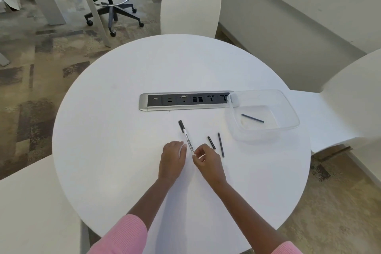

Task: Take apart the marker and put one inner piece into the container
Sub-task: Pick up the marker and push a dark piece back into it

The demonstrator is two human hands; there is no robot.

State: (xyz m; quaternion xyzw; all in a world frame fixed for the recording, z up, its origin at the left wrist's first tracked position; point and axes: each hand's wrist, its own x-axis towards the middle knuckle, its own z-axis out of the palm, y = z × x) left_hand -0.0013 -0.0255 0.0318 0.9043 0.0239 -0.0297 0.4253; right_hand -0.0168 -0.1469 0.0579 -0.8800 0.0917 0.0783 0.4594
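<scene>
Pink sleeves (123, 235) cross the near edge of the round white bench (123, 130). Left hand (172, 160) lies flat, its fingers relaxed and holding nothing, just beside the marker (186, 137). Right hand (207, 162) pinches the marker's near end with curled fingers; the black cap points away. To the right lie a short black rod (211, 142) and a long black rod (221, 145). Farther off, the clear container (257, 135) holds a thin black piece (252, 118), beside a socket strip (185, 101).

One marker (186, 137), three black sticks (211, 142) (221, 145) (252, 118), one clear container (255, 138), one socket panel (185, 101), two hands (173, 159) (207, 161), three white chairs (189, 6) (350, 99) (31, 212).
</scene>
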